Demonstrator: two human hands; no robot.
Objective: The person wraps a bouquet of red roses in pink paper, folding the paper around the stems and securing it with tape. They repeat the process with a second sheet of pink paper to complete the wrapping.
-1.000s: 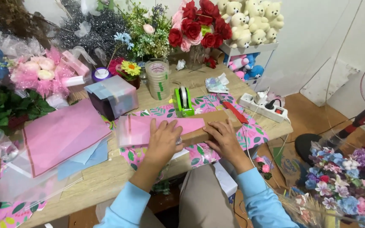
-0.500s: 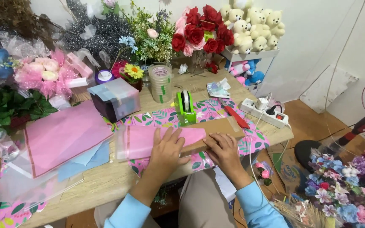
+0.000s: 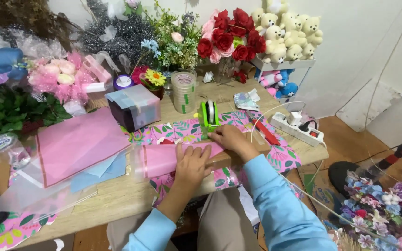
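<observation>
My left hand (image 3: 192, 163) lies flat on a pink sheet (image 3: 164, 158) folded over a brown box (image 3: 231, 158), pressing it down. The box rests on floral wrapping paper (image 3: 182, 132) near the table's front edge. My right hand (image 3: 227, 138) reaches forward with its fingers at the base of a green tape dispenser (image 3: 208, 116), which stands just behind the box. Both sleeves are light blue.
A stack of pink and blue sheets (image 3: 73, 146) lies at left. Behind stand a dark box with a clear lid (image 3: 133, 107), a stack of tape rolls (image 3: 184, 90), flower bouquets (image 3: 229, 39), toy bears (image 3: 287, 32), a red cutter (image 3: 264, 131) and a power strip (image 3: 298, 128).
My right hand has moved off the box's right end and forward to the tape dispenser. My left hand stays pressed on the pink sheet.
</observation>
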